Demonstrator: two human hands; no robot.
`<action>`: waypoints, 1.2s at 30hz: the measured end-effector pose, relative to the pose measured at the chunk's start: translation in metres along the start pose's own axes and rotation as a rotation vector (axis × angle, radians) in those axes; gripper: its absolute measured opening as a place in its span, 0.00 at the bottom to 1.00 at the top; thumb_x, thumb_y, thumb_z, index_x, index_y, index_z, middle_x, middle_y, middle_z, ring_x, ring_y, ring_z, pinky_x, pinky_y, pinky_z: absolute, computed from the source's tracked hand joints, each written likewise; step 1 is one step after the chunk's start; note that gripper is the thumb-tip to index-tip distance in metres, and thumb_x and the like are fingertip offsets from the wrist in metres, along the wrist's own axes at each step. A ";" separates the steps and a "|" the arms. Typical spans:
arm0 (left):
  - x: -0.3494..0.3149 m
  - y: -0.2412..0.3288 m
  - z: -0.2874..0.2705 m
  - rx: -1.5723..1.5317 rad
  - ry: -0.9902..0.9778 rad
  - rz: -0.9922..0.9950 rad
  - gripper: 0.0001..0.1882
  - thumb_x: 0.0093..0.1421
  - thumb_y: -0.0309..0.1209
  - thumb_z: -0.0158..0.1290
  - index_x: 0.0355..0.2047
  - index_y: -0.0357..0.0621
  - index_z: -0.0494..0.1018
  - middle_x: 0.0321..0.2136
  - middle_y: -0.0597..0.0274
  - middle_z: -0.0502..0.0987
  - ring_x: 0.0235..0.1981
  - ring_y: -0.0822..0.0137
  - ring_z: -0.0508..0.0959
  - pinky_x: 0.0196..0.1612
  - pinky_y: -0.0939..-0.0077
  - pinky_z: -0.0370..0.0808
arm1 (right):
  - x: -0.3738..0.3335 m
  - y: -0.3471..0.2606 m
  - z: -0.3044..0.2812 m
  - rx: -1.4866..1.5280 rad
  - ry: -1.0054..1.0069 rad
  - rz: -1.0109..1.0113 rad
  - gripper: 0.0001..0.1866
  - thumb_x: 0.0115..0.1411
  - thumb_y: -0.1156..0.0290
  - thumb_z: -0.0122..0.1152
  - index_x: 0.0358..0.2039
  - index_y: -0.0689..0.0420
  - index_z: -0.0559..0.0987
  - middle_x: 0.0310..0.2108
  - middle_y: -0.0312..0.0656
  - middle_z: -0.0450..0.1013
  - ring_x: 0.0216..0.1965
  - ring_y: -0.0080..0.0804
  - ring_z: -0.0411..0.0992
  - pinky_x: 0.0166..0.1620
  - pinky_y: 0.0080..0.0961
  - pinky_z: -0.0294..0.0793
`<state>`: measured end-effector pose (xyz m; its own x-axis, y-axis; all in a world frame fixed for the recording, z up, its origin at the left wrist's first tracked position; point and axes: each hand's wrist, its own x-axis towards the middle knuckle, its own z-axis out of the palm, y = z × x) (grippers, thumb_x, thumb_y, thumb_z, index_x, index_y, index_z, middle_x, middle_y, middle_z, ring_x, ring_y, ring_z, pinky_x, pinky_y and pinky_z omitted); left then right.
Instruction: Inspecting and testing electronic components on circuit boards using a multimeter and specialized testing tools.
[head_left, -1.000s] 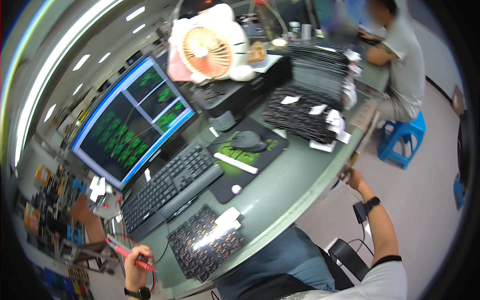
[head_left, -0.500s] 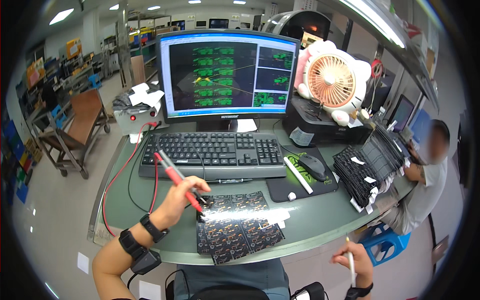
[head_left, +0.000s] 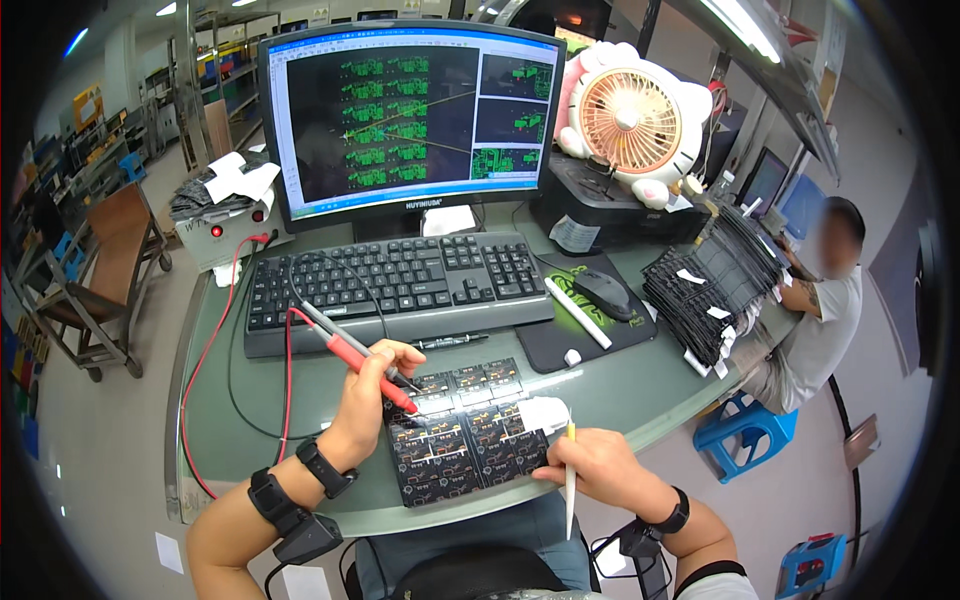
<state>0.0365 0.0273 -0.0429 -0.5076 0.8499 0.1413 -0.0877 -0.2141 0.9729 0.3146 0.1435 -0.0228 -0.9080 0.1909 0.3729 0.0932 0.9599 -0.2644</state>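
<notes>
My left hand [head_left: 365, 405] is closed around a red test probe [head_left: 358, 357] and a dark grey test probe [head_left: 330, 322], held together like chopsticks. The red one's lower end is over the upper left of a black printed circuit board panel [head_left: 437, 465] with rows of copper-coloured marks. My right hand [head_left: 605, 468] pinches a slim white stick [head_left: 570, 490] with a yellowish upper end. Its fingertips are at the panel's right edge; whether they press on it I cannot tell. A crumpled white paper piece [head_left: 545, 412] lies at the panel's right side.
Beyond the panel are a black keyboard [head_left: 400, 290], a pen [head_left: 450, 342], a mouse [head_left: 603, 294] on its pad, a white marker [head_left: 578, 313] and a monitor [head_left: 400, 120]. Stacked black boards [head_left: 690, 300] stand right, near a seated person [head_left: 820, 310]. Red leads [head_left: 205, 375] cross the left.
My right hand came in from beyond the table edge, moving left to the panel's right edge with the white stick. The panel sits straighter. My left hand keeps both probes. The view has shifted.
</notes>
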 end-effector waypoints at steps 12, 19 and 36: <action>0.005 0.012 -0.014 0.013 0.127 0.020 0.18 0.67 0.37 0.36 0.30 0.39 0.72 0.29 0.63 0.72 0.33 0.73 0.68 0.42 0.78 0.65 | 0.003 0.008 -0.005 0.150 -0.029 0.060 0.19 0.49 0.53 0.69 0.23 0.52 0.70 0.16 0.38 0.68 0.20 0.37 0.71 0.23 0.31 0.67; 0.011 0.065 -0.045 0.035 0.295 0.178 0.14 0.68 0.42 0.42 0.28 0.50 0.65 0.24 0.73 0.66 0.19 0.82 0.62 0.21 0.85 0.58 | 0.047 0.068 -0.048 0.198 0.016 0.197 0.16 0.52 0.59 0.68 0.27 0.54 0.71 0.19 0.40 0.71 0.21 0.42 0.71 0.24 0.33 0.68; -0.053 0.053 -0.049 0.011 -0.088 -0.354 0.28 0.64 0.43 0.32 0.24 0.32 0.73 0.31 0.52 0.71 0.38 0.61 0.72 0.52 0.59 0.70 | 0.004 0.027 -0.010 0.138 -0.207 -0.155 0.19 0.54 0.54 0.64 0.24 0.52 0.66 0.20 0.38 0.64 0.21 0.38 0.68 0.23 0.32 0.66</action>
<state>0.0171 -0.0522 -0.0079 -0.3719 0.9087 -0.1896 -0.2354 0.1052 0.9662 0.3173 0.1723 -0.0192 -0.9725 -0.0156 0.2324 -0.0968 0.9345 -0.3425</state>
